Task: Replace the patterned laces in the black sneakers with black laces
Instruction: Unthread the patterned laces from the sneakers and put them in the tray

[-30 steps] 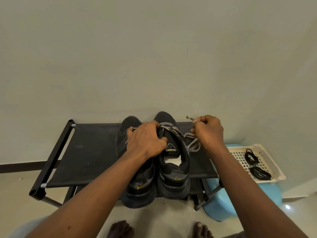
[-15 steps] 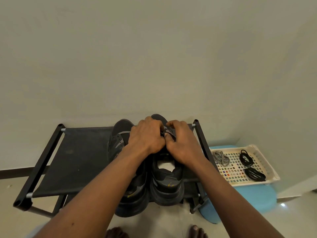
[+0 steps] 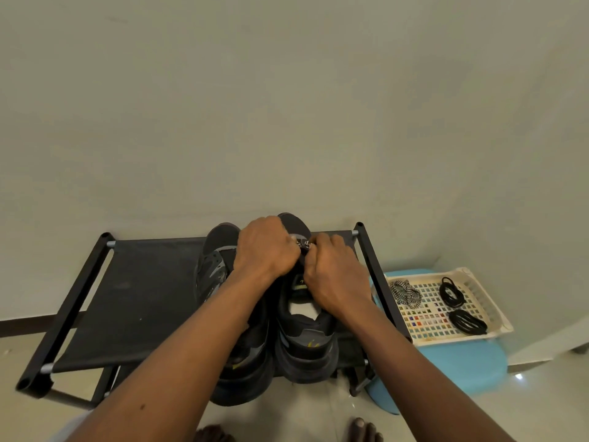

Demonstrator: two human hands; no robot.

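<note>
Both hands are working at the toe end of the right-side chunky black sneaker [image 3: 302, 339]. The left hand [image 3: 267, 247] is curled over the front of its upper, bracing it. The right hand [image 3: 334, 275] has its fingers bent in tight, pinching a stub of black-and-white patterned lace [image 3: 304, 243] just where the two hands meet. So that lace isn't out of the shoe yet, I'd say.

Its twin, the left-side black sneaker [image 3: 216, 260], shows no lace where I can see it. Both stand on the black fabric shoe rack [image 3: 143, 298].

Out to the right, a cream perforated plastic tray [image 3: 486, 303] sits on a pale blue plastic stool [image 3: 462, 365]. It holds a coiled patterned lace [image 3: 406, 293] at its left end and two bundles of black laces [image 3: 451, 291] at its right, untouched.

My read: the stripping is nearly over, with one lace out and one going, and all the relacing remains.
</note>
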